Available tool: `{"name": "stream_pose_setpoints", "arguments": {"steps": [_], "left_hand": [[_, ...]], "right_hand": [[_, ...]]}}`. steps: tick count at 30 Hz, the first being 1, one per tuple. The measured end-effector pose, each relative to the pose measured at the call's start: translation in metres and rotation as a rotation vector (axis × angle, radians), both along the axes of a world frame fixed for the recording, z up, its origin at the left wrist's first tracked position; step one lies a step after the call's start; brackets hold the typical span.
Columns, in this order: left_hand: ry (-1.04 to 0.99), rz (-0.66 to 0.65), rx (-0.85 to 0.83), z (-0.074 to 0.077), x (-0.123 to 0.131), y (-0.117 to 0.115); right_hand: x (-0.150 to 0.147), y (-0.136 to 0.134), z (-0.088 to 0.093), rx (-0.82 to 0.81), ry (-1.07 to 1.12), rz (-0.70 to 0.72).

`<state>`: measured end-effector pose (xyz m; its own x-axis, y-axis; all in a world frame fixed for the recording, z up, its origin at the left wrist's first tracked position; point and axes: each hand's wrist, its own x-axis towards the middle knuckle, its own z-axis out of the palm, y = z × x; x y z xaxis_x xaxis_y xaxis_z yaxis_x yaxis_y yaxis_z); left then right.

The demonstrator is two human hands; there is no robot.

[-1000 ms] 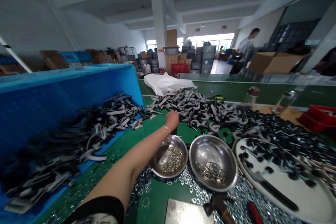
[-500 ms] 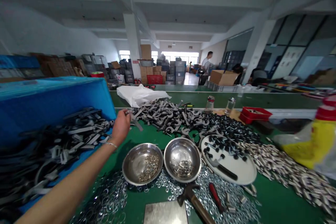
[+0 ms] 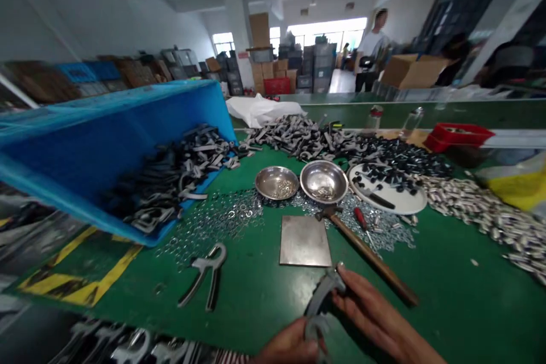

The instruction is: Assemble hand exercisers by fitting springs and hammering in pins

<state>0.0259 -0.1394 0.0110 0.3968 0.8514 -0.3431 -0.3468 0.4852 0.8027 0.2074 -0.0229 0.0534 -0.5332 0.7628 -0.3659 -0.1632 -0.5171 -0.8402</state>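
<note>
At the bottom of the head view, my right hand (image 3: 369,307) is closed on a grey hook-ended handle (image 3: 325,290), its fingertips on the upper end. My left hand (image 3: 290,344), lower and further left, is closed round another grey hook-ended handle (image 3: 316,327); its lower part is hidden and blurred. The two handles are close together; whether they are joined I cannot tell. A V-shaped hand grip exerciser (image 3: 207,273) with black-edged handles lies to the left. A square metal plate (image 3: 305,242) lies beyond my hands, beside a wooden-handled hammer (image 3: 371,259).
A tipped blue crate (image 3: 187,96) of handles stands left. Two steel bowls (image 3: 260,187) and a white plate (image 3: 416,205) stand behind scattered washers (image 3: 222,216) and a red screwdriver (image 3: 360,218). Metal cylinders (image 3: 473,210) are heaped right. A person (image 3: 371,48) stands far back.
My left hand has come back from the handle pile to the near table edge with a handle. My right hand has come into view. The view has shifted, showing the exerciser.
</note>
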Motion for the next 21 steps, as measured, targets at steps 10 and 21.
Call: {"name": "stream_pose_setpoints", "arguments": {"steps": [10,21], "left_hand": [[0.485,0.317,0.187,0.036,-0.007,0.053],[0.678,0.206,0.198,0.043,0.010,0.052]], "right_hand": [[-0.005,0.001,0.004,0.929,-0.747,0.140],[-0.013,-0.003,0.010,1.072,-0.774,0.173]]}}
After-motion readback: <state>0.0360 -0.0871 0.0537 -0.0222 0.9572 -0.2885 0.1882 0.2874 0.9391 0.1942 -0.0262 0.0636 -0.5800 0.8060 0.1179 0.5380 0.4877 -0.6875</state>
